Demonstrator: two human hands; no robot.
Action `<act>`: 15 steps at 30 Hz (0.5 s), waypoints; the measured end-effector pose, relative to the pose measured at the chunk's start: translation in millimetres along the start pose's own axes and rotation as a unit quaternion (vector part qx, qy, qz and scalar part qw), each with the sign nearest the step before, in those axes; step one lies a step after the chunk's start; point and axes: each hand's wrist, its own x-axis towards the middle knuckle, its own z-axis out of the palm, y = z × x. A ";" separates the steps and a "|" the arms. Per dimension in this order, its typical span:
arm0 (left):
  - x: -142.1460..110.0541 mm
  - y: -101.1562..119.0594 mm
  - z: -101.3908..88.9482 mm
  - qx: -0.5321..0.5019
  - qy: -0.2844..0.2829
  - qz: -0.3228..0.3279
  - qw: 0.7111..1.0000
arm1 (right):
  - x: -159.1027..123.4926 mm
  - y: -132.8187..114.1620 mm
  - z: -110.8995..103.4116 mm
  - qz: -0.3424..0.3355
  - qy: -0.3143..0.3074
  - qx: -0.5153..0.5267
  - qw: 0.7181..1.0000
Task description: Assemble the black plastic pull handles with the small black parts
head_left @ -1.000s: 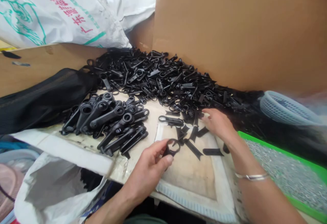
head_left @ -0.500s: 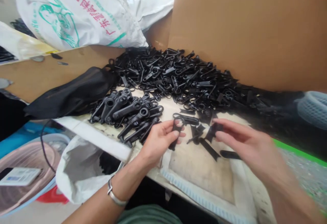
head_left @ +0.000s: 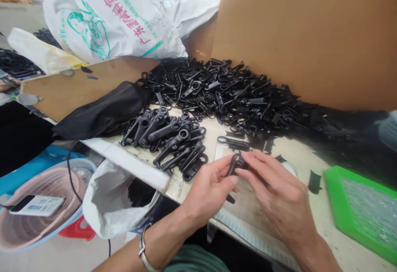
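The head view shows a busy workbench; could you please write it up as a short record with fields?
Left hand: grips a black part; silver bracelet on its wrist
Right hand: meets the left at the upper end of the black part; whether it holds a separate piece is unclear
Behind the hands: heap of loose black parts, in front of a cardboard sheet
Left: smaller pile of black handles
Right: green tray with small shiny pieces
Lower left: open white sack, pink basket
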 end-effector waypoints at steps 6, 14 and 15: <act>-8.5 -5.4 -2.8 0.161 -0.004 0.021 0.987 | -12.9 -5.8 -3.3 0.024 -0.027 0.018 0.999; -20.7 -8.4 -5.5 0.215 -0.035 -0.013 0.976 | -33.9 5.4 -19.5 0.182 -0.135 0.192 0.955; -22.6 -7.8 -3.9 0.212 -0.045 -0.021 0.976 | -36.2 7.2 -21.5 0.211 -0.163 0.215 0.940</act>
